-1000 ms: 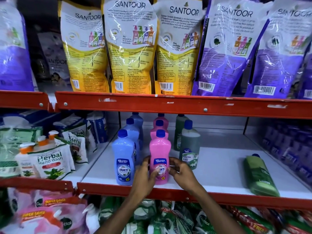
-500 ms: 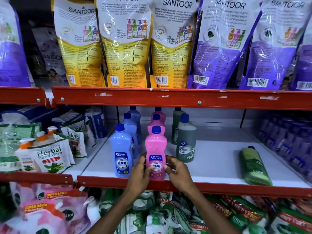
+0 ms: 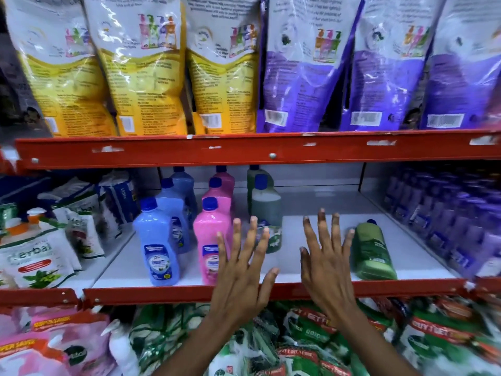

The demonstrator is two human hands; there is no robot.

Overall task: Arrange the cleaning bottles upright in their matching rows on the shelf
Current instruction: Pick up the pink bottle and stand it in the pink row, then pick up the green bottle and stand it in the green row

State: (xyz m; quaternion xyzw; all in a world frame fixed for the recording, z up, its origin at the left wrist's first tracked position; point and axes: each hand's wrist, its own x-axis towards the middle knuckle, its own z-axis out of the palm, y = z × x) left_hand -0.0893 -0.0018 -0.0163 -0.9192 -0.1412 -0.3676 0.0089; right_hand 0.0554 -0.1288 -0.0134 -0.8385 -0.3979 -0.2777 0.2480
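Note:
On the white shelf (image 3: 311,210) three rows of bottles stand upright: a blue row with its front blue bottle (image 3: 158,242), a pink row with its front pink bottle (image 3: 210,240), and a green row led by a grey-green bottle (image 3: 265,213). A lone green bottle (image 3: 372,248) lies on its side at the shelf's right front. My left hand (image 3: 241,270) is spread open just right of the pink bottle, holding nothing. My right hand (image 3: 325,261) is open too, fingers apart, just left of the lying green bottle.
A red shelf lip (image 3: 168,293) runs along the front edge. Yellow and purple refill pouches (image 3: 143,71) hang over the upper red rail (image 3: 244,151). Purple bottles (image 3: 447,218) fill the right side, herbal hand wash packs (image 3: 35,256) the left. Pouches crowd the shelf below.
Both hands have let go of the front pink bottle, opened wide and shifted right, toward the lying green bottle. The view has moved closer to the shelf.

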